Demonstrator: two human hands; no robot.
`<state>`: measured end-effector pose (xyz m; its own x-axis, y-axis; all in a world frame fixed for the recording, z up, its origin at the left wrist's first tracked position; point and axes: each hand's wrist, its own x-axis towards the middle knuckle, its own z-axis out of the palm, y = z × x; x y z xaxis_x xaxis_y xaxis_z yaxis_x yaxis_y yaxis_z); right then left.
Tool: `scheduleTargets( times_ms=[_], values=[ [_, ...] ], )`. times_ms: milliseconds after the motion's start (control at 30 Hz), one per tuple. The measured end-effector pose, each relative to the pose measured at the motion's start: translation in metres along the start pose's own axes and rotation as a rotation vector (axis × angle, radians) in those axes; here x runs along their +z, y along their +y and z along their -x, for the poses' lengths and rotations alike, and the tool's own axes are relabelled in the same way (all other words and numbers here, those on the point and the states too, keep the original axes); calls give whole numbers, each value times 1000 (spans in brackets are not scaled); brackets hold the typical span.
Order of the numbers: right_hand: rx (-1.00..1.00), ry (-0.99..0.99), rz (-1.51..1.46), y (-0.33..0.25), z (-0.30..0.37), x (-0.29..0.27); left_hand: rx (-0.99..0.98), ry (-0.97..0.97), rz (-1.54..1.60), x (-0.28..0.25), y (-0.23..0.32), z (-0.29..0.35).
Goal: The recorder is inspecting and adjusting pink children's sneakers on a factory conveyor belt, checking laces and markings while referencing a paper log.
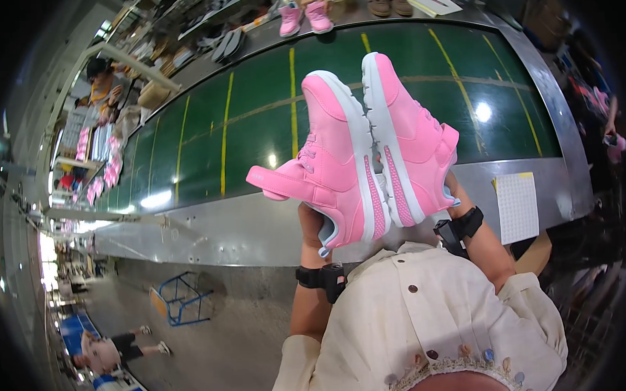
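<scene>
I hold a pair of pink sneakers up over the metal edge of the green belt, toes pointing away and white soles facing each other, touching or nearly so. The left sneaker (336,167) has its pink strap sticking out to the left. My left hand (312,224) grips it at the heel opening, most fingers hidden by the shoe. The right sneaker (411,133) is held by my right hand (452,185) at its heel opening; those fingers are mostly hidden too. Black bands with small boxes sit on both wrists.
A green conveyor belt (255,122) with yellow lines runs across. Beyond it stand small pink boots (305,18), brown shoes (389,1) and grey shoes (228,45). A white sheet (517,207) lies on the metal edge. A blue-framed stool (181,299) and other people are at left.
</scene>
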<state>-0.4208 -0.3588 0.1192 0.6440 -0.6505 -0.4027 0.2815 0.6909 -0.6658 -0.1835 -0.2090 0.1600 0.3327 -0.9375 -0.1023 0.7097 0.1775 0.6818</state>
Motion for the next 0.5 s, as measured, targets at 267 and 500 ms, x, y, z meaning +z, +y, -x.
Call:
scheduleTargets(
  times_ms=[267, 500],
  values=[
    [-749, 223, 758, -14, -5, -4, 323, -223, -668, 63, 14, -29],
    [-467, 137, 44, -12, -10, 12, -232, -153, -407, 92, 8, -39]
  ],
)
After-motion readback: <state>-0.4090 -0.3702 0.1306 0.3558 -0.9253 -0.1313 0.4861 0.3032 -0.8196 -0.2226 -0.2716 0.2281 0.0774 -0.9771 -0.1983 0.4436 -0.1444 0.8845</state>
